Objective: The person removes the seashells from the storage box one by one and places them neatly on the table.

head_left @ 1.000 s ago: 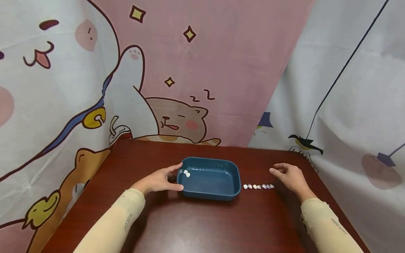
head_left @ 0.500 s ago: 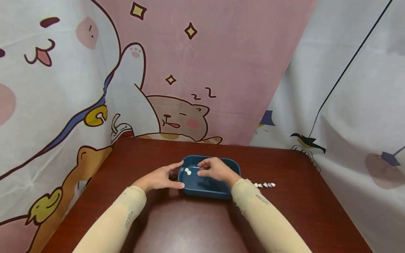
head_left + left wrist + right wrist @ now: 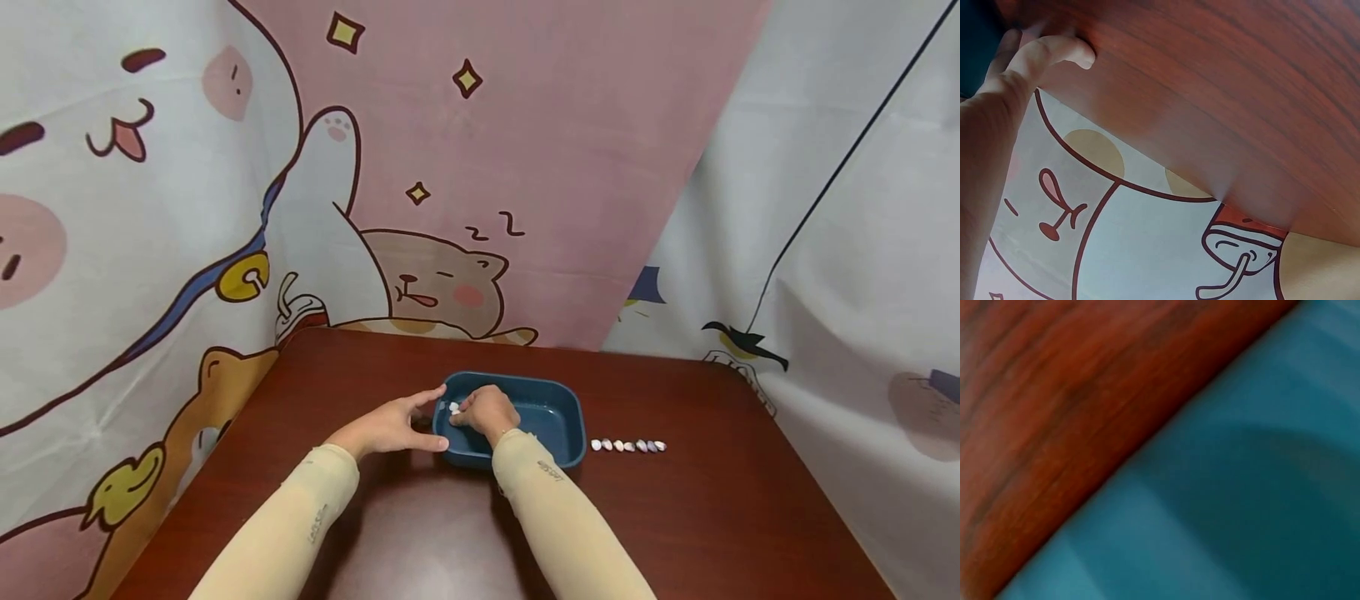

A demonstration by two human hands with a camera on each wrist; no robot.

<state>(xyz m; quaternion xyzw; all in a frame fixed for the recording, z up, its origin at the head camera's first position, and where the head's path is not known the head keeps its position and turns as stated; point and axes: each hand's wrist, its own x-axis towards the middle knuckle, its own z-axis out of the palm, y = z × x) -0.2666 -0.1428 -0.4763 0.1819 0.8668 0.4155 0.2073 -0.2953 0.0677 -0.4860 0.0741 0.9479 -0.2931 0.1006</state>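
Note:
A dark blue rectangular tray (image 3: 555,421) sits on the table. At its left end my left hand (image 3: 390,427) spreads thumb and fingers, with the thumb tip at the front corner and a fingertip at the back corner. My right hand (image 3: 489,410) reaches down inside the tray, fingers bent toward the left wall. Its thumb and fingertips close around one small white seashell (image 3: 455,412). Just behind that lies another white seashell (image 3: 453,406). The right wrist view has only blurred blue tray wall and floor (image 3: 1260,487), with no fingers showing.
To the right of the tray, several small white and purplish seashells (image 3: 630,447) lie in a row on the reddish-brown wooden table (image 3: 720,500). Cartoon-printed cloth (image 3: 570,167) hangs behind the table and along both sides.
My right hand has moved left from the far end of the shell row, over the tray, and down to the white shells inside. The left hand stays at the tray's left end.

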